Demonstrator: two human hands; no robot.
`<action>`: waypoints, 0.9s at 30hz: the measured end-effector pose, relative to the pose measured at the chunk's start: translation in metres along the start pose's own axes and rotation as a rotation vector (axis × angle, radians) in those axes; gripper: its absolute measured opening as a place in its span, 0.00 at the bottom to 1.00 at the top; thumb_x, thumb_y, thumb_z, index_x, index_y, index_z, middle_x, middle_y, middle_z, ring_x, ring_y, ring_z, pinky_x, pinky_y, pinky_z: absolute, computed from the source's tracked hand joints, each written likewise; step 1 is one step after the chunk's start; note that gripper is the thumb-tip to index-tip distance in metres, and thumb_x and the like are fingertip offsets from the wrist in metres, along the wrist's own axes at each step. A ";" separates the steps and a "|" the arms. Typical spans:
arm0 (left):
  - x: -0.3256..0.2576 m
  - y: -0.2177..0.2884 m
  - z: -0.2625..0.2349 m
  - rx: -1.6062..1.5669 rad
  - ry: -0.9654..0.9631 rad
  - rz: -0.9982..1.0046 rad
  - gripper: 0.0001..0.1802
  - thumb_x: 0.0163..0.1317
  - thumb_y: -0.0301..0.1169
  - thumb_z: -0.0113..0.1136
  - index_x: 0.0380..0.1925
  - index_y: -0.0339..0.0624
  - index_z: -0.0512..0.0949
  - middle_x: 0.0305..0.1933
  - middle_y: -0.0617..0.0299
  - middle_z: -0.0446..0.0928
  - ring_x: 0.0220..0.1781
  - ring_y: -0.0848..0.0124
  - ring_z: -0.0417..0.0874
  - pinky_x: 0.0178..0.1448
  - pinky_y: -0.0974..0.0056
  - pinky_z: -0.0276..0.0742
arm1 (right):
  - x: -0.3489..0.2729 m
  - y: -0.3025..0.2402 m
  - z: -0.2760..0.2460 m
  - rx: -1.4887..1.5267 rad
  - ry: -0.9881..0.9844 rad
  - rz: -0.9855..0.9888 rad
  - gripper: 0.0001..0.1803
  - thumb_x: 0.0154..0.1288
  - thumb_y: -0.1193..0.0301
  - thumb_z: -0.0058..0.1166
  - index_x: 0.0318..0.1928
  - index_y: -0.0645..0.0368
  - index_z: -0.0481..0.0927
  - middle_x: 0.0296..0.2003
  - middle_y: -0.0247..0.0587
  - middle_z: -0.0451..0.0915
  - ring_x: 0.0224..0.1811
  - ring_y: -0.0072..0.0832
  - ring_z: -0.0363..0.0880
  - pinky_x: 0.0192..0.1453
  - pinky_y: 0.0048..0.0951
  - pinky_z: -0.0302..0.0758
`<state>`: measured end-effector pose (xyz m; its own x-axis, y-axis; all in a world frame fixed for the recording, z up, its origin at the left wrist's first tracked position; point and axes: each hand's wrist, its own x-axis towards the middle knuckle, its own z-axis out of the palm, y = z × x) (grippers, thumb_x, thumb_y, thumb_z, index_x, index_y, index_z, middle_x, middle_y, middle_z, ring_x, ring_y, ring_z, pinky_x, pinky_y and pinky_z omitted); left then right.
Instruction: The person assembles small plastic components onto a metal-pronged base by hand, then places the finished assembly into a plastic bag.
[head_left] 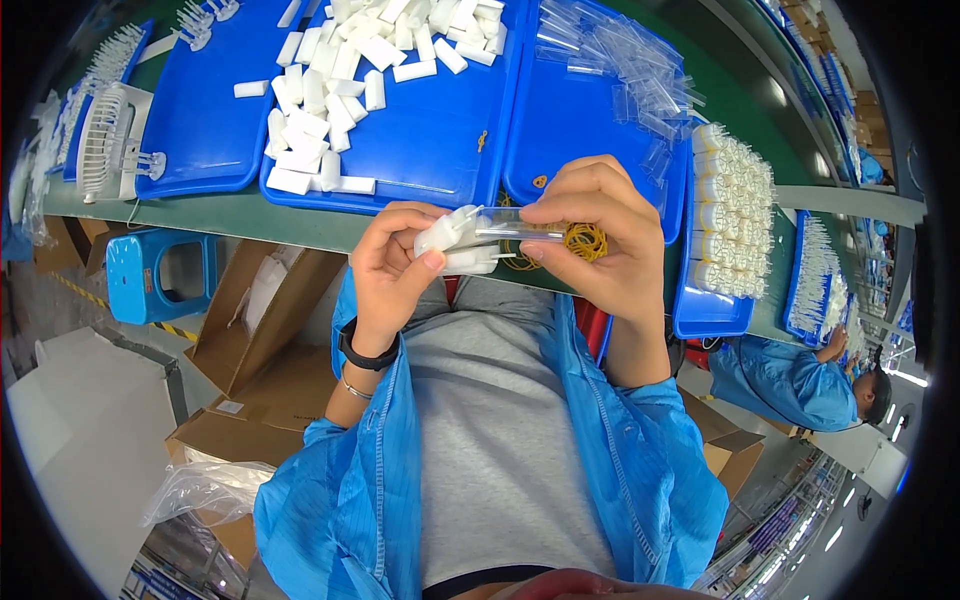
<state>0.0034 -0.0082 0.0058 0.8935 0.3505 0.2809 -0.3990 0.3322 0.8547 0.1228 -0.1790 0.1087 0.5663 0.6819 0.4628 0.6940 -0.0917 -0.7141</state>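
Note:
Close to the table's front edge, my left hand [392, 262] is closed on a small bunch of white plastic parts [448, 232] with thin prongs pointing right. My right hand [612, 228] pinches a clear plastic sleeve [505, 226] between thumb and fingers. The sleeve's left end meets the prong end of the upper white part; whether it is over the prongs I cannot tell. A bundle of yellow rubber bands [586, 243] shows by my right palm, partly hidden by the fingers.
A blue tray [430, 160] holds many white blocks [325, 100]; another blue tray [560, 120] has loose clear sleeves [630, 60]. At right, rows of white pronged parts [730, 210] fill a tray. A blue stool [165, 275], cardboard boxes [250, 320] and a co-worker [790, 380] are around.

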 end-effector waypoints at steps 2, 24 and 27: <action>0.000 0.001 0.001 0.006 -0.017 -0.013 0.15 0.56 0.18 0.59 0.45 0.33 0.71 0.51 0.51 0.72 0.52 0.66 0.77 0.56 0.64 0.74 | 0.001 0.001 0.000 0.034 -0.012 -0.026 0.16 0.41 0.74 0.69 0.36 0.55 0.85 0.31 0.34 0.78 0.37 0.31 0.74 0.42 0.30 0.70; 0.000 0.003 -0.002 0.010 -0.059 -0.083 0.14 0.57 0.18 0.57 0.44 0.33 0.72 0.52 0.52 0.70 0.52 0.67 0.77 0.55 0.64 0.75 | 0.006 0.000 0.005 0.054 -0.002 -0.031 0.19 0.40 0.72 0.70 0.39 0.57 0.85 0.29 0.37 0.82 0.33 0.30 0.78 0.37 0.27 0.73; 0.000 0.003 -0.002 0.023 -0.061 -0.085 0.14 0.57 0.18 0.57 0.44 0.33 0.72 0.52 0.52 0.70 0.52 0.67 0.76 0.55 0.64 0.75 | 0.004 0.002 0.006 0.066 -0.033 -0.043 0.18 0.41 0.73 0.70 0.38 0.57 0.85 0.30 0.38 0.82 0.33 0.30 0.78 0.37 0.27 0.73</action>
<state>0.0016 -0.0059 0.0075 0.9349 0.2678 0.2327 -0.3174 0.3380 0.8860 0.1236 -0.1726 0.1058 0.5208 0.7079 0.4771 0.6858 -0.0142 -0.7277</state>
